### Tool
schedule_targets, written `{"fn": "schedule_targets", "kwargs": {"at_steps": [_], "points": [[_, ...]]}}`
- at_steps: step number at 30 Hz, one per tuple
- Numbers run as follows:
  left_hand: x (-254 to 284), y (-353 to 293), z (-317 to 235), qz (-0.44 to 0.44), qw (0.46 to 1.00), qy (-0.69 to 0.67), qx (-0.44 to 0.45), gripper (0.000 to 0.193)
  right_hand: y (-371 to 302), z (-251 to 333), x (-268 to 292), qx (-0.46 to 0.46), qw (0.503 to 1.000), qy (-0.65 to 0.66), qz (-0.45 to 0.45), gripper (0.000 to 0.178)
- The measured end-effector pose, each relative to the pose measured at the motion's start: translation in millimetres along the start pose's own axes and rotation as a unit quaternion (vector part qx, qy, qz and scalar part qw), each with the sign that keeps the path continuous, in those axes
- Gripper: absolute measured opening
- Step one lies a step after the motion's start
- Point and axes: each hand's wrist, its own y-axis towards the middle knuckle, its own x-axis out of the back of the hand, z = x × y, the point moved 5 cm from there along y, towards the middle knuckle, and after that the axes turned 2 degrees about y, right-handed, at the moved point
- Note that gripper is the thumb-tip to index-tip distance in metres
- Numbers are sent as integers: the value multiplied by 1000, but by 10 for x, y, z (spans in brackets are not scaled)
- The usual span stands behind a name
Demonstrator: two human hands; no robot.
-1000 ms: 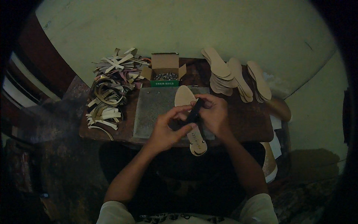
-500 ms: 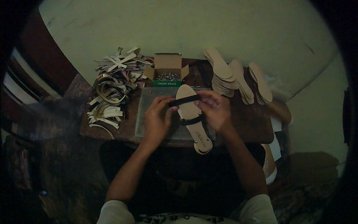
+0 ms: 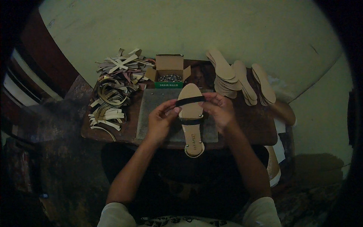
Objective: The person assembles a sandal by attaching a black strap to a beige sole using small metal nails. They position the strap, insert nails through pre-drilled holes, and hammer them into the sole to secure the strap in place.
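A beige sandal sole [image 3: 191, 135] points away from me, its heel end near the table's front edge. Across its toe part runs a black strap [image 3: 190, 100], bowed slightly upward. My left hand [image 3: 160, 120] pinches the strap's left end against the sole's edge. At the other end my right hand [image 3: 220, 111] closes on the strap with thumb and fingers. A second black strap [image 3: 191, 122] crosses the sole's middle, and small shiny studs sit near the heel. Fingers under the sole are hidden.
Beneath the sandal lies a grey slab [image 3: 148, 113] on the dark wooden table [image 3: 249, 130]. Behind it stands an open green box [image 3: 169, 85] of metal nails. Cut strips [image 3: 113, 96] are heaped on the left, stacked beige insoles [image 3: 225, 73] on the back right. A wall rises behind.
The sandal has turned, its heel swinging left so the sole now lies nearly straight. The front strap has shifted slightly right and levelled over the sole. Both hands keep their pinch.
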Motion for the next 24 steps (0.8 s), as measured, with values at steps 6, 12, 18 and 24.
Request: {"fn": "schedule_targets", "kwargs": {"at_steps": [6, 12, 18, 24], "points": [[-41, -44, -88, -24, 1000, -2, -6, 45, 13, -161, -26, 22, 999, -20, -14, 30], [-101, -25, -40, -28, 997, -71, -13, 49, 7, -215, -58, 11, 999, 30, -32, 30], [-62, -31, -3, -52, 997, -60, -4, 44, 1, -226, -80, 11, 998, 60, -29, 32], [-38, -39, 34, -78, 997, -23, -5, 44, 3, -214, -78, 3, 999, 44, -29, 30]]}}
